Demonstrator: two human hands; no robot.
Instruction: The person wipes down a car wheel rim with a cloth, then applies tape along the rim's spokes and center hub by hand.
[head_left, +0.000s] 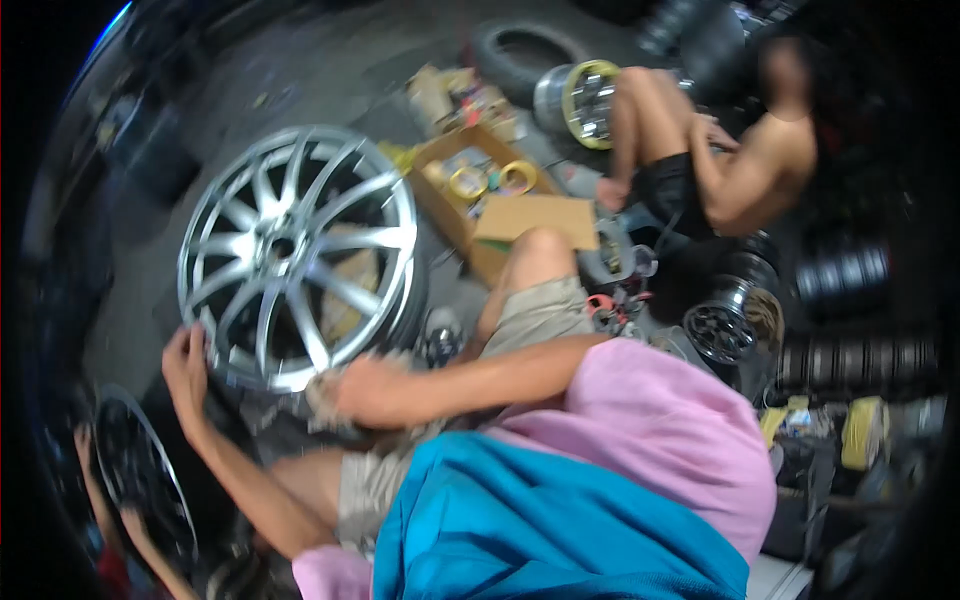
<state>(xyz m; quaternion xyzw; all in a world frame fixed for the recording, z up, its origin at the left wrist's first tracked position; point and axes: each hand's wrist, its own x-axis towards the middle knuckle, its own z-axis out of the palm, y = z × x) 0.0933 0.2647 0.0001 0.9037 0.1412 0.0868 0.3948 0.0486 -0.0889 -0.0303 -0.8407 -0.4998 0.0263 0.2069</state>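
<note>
A silver multi-spoke alloy wheel rim (350, 240) stands tilted in front of my knees, its spoked face toward me. At its lower left edge my left hand (186, 368) is closed, fingertips on the rim; the exact grip is blurred. My right hand (378, 390) is wrapped around a crumpled, pale brownish rag (322, 402) at the lower edge of the wheel. Motion smears this hand and the rag. Behind the spokes shows a light brown piece that I cannot make out.
Beyond my knee stands an open cardboard box (450, 215) with tape rolls. A seated person (755, 165) is at upper right, near a yellow-edged wheel (590, 105) and a tyre (525, 50). More wheels (720, 325) lie right. Another person's hands (82, 445) touch a dark wheel (150, 470) at lower left.
</note>
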